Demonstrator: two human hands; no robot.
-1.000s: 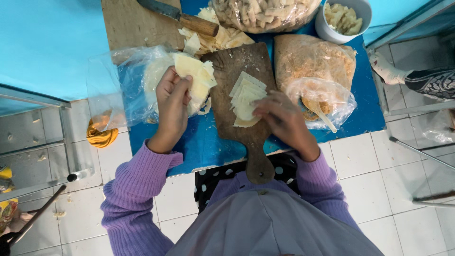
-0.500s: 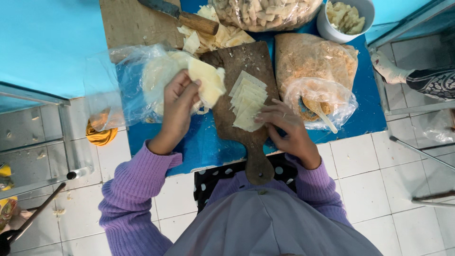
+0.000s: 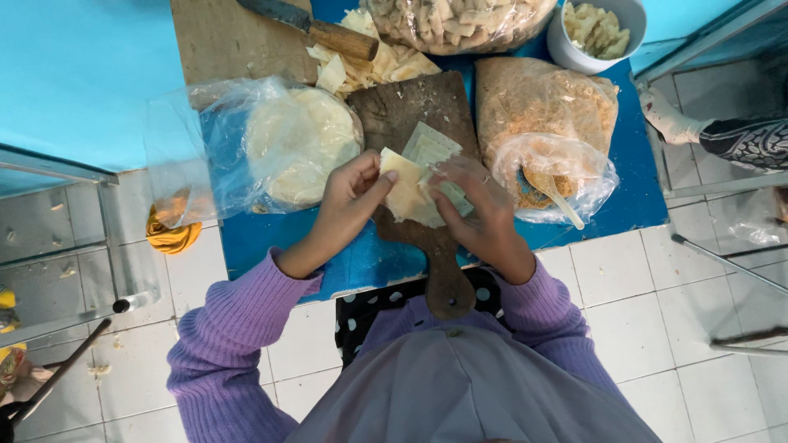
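At the far left of the blue worktop [image 3: 271, 246] lies a clear plastic bag [image 3: 238, 139] holding a stack of pale round wrappers [image 3: 302, 143], with a yellow cloth [image 3: 171, 234] below it by the worktop's near edge. Just right of the bag, the left hand [image 3: 345, 201] has its fingers pressed together, pinching the left edge of a pale square dough sheet [image 3: 406, 193] held just above a dark wooden cutting board [image 3: 414, 123]. A small stack of cut square sheets [image 3: 428, 146] lies on the board under and beyond the held one. The right hand [image 3: 476, 209] meets the sheet from the other side, its fingers curled and pinching the right edge, so the sheet sits between both hands over the board's middle. To do this handling well, the sheet looks thin and likely to tear, so a light, even pinch at the edges with support underneath would suit it, kept apart from the stack so that only one layer lifts. Farther right sit a bag of orange-brown crumbs [image 3: 542, 98], an open bag with a spoon [image 3: 552, 193] in it, and a white bowl [image 3: 595, 33] of pale pieces. A knife [image 3: 316, 29] lies at the far edge.
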